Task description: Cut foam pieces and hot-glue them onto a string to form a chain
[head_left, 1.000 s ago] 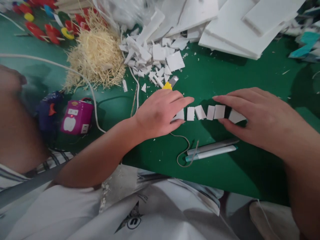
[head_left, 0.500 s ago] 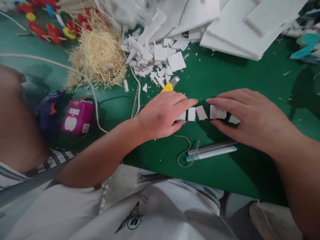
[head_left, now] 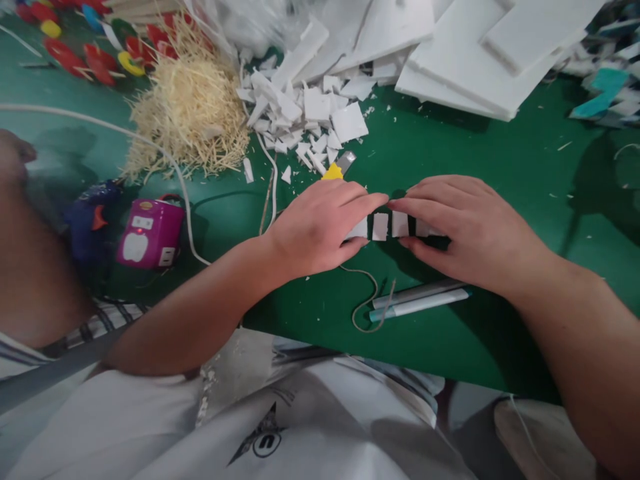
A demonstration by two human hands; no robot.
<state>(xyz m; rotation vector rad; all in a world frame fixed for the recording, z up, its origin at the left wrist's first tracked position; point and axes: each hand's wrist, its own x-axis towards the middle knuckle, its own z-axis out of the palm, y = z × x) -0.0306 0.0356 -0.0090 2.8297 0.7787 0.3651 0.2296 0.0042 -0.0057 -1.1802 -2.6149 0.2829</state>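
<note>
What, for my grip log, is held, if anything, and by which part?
Left hand and right hand straddle white pieces, near edge to far; grip can't be told.

Left hand (head_left: pixel 320 228) and right hand (head_left: pixel 463 227) face each other over green table (head_left: pixel 305 307), small white pieces (head_left: pixel 380 227) in a row between and partly under them. Nearer the body: two pens (head_left: pixel 427 301), thin cord (head_left: pixel 375 283). Beyond: white scraps (head_left: pixel 317 105), straw-like heap (head_left: pixel 193 110). Purple box (head_left: pixel 152 235) off left.
</note>
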